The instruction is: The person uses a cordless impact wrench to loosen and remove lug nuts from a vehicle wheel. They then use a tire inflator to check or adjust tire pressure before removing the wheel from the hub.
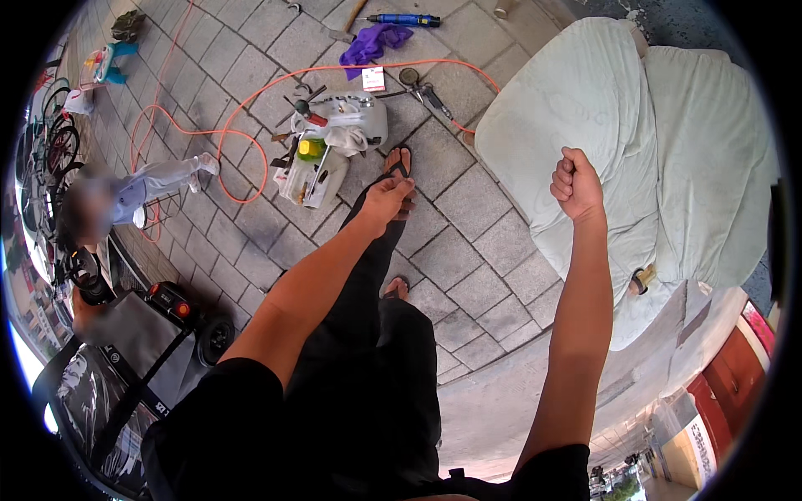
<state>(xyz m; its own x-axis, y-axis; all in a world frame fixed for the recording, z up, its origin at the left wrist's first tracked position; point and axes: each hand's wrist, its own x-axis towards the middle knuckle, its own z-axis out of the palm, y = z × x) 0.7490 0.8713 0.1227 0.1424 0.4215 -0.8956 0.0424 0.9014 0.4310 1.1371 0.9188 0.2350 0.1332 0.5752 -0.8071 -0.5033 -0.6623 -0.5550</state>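
Observation:
My left hand (389, 202) hangs over my dark trouser leg, fingers pinched together; whatever they hold, if anything, is too small to make out. My right hand (576, 185) is curled into a fist above the pale draped cover (518, 125), its inside hidden. Beyond my sandaled foot (399, 156), two translucent plastic containers (368, 113) carry mixed tools, a yellow-topped item (310, 150) and a white cloth (346, 140).
A person (142, 188) is at the left, near bicycles (63, 125) and a black wheeled vehicle (180, 351). An orange hose (267, 83) loops over the paving toward an air gun (430, 100). A purple cloth (368, 46) and blue tool (403, 19) lie farther ahead.

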